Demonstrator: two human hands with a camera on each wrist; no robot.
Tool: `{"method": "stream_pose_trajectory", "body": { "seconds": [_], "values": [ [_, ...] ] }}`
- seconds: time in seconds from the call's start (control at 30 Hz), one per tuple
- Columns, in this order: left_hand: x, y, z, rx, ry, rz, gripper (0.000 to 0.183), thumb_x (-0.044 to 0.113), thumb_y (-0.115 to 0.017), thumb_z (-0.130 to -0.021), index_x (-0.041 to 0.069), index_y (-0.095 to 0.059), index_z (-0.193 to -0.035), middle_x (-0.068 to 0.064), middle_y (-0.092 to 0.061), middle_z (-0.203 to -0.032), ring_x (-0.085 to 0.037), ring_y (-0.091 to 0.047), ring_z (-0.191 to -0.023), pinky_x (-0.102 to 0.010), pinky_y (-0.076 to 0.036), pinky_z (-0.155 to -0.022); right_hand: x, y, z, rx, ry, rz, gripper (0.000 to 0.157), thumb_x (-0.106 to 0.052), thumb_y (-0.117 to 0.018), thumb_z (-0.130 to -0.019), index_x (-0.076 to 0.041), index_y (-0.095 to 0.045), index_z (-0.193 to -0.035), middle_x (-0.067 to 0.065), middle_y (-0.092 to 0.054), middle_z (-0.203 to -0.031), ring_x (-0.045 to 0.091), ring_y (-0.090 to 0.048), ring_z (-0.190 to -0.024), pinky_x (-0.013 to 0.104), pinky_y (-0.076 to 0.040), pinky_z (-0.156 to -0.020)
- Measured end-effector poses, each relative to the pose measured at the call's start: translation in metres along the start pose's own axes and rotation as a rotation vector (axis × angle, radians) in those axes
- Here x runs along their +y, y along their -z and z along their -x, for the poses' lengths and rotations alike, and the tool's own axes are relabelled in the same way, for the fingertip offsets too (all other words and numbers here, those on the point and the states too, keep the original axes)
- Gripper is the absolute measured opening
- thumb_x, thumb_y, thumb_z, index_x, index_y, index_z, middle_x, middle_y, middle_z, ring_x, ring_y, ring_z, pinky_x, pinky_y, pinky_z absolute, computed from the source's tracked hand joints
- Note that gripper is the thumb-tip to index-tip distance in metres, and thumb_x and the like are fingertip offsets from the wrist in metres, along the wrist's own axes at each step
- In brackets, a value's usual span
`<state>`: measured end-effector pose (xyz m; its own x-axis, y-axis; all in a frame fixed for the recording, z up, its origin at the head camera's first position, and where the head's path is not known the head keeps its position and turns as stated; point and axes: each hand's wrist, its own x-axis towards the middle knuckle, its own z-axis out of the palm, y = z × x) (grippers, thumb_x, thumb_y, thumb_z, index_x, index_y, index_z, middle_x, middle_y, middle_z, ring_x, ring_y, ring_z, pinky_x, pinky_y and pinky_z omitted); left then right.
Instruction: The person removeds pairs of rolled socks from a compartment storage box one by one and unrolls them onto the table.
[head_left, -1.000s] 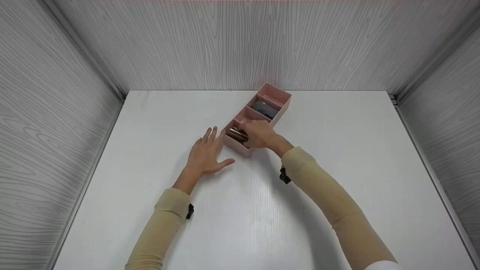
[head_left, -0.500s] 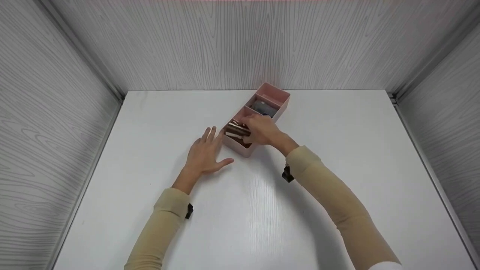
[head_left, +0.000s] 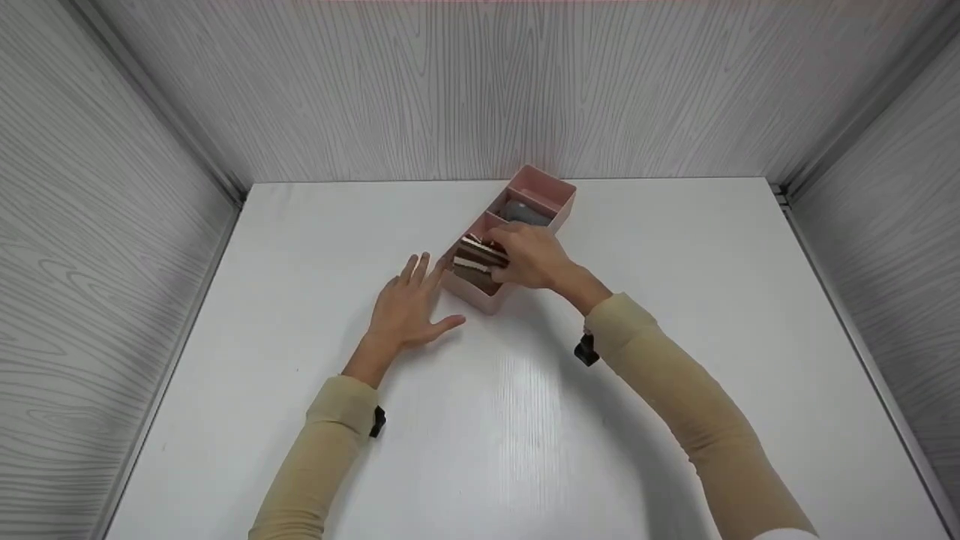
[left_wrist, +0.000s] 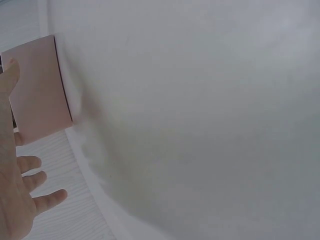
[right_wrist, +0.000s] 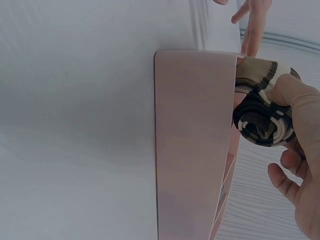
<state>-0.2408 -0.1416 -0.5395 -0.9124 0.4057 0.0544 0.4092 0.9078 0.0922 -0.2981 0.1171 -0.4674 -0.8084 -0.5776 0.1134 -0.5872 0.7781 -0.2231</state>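
My right hand (head_left: 534, 256) pinches a rolled striped sock (head_left: 480, 253) at the near end of a pink divided box (head_left: 466, 292). The right wrist view shows the sock's coiled end (right_wrist: 262, 117) in brown, black and white, standing above the box rim with the thumb pressed on it. Brown cloth (head_left: 472, 276) shows below it in the nearest compartment. My left hand (head_left: 405, 307) lies with fingers spread beside the box, index fingertip at its near left corner. In the left wrist view its thumb overlaps the pink end wall (left_wrist: 40, 90).
A grey rolled cloth (head_left: 523, 213) lies in a compartment farther back in the box. The far compartment (head_left: 544, 187) shows its pink inside. The box stands slantwise on a white table (head_left: 675, 300), near the grey wood-grain back wall (head_left: 480, 90); similar panels flank both sides.
My right hand has lifted the striped sock up within the near end of the box and shifted slightly back and right, uncovering more brown cloth. The left hand has stayed in place.
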Motion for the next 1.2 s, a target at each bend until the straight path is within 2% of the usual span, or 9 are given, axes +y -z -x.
{"method": "stream_pose_trajectory", "body": {
  "seconds": [0.3, 0.6, 0.73, 0.97, 1.2],
  "values": [
    [0.001, 0.0, -0.001, 0.011, 0.004, 0.017, 0.108, 0.083, -0.051, -0.091, 0.015, -0.022, -0.17, -0.019, -0.026, -0.174, -0.038, -0.025, -0.163, -0.059, -0.043, -0.12, 0.002, 0.008, 0.019, 0.058, 0.02, -0.033, 0.049, -0.025, -0.076, -0.086, -0.013, -0.068, -0.133, 0.009, -0.076, -0.118, 0.029, -0.07, -0.105, 0.049, -0.059, -0.088],
    [0.004, 0.002, 0.0, 0.008, -0.007, -0.005, 0.112, 0.083, -0.05, -0.09, 0.012, -0.018, -0.17, -0.02, -0.025, -0.175, -0.038, -0.024, -0.164, -0.059, -0.03, -0.129, 0.002, 0.013, 0.044, 0.098, 0.048, -0.048, 0.046, -0.028, -0.079, -0.087, -0.013, -0.069, -0.13, 0.008, -0.077, -0.117, 0.028, -0.072, -0.104, 0.048, -0.06, -0.087],
    [0.005, 0.002, 0.0, 0.022, -0.016, 0.006, 0.111, 0.083, -0.05, -0.09, 0.01, -0.02, -0.169, -0.021, -0.026, -0.174, -0.039, -0.025, -0.163, -0.059, -0.03, -0.128, 0.005, 0.012, 0.056, 0.136, 0.08, -0.042, 0.045, -0.027, -0.081, -0.086, -0.012, -0.07, -0.127, 0.008, -0.077, -0.116, 0.027, -0.073, -0.103, 0.048, -0.061, -0.087],
    [0.008, 0.004, 0.004, 0.037, -0.021, -0.014, 0.11, 0.083, -0.049, -0.09, 0.01, -0.022, -0.169, -0.02, -0.025, -0.175, -0.037, -0.025, -0.164, -0.058, -0.032, -0.128, 0.008, 0.007, 0.077, 0.221, 0.174, -0.03, 0.044, -0.024, -0.084, -0.082, -0.011, -0.071, -0.122, 0.009, -0.078, -0.109, 0.026, -0.073, -0.096, 0.046, -0.061, -0.078],
    [0.02, 0.008, 0.009, 0.075, -0.04, 0.03, 0.11, 0.082, -0.051, -0.089, 0.01, -0.025, -0.168, -0.018, -0.026, -0.175, -0.036, -0.024, -0.164, -0.057, -0.03, -0.129, 0.011, 0.006, 0.096, 0.239, 0.196, -0.025, 0.045, -0.023, -0.086, -0.08, -0.012, -0.072, -0.122, 0.007, -0.079, -0.107, 0.023, -0.072, -0.092, 0.043, -0.06, -0.076]
  ]
}}
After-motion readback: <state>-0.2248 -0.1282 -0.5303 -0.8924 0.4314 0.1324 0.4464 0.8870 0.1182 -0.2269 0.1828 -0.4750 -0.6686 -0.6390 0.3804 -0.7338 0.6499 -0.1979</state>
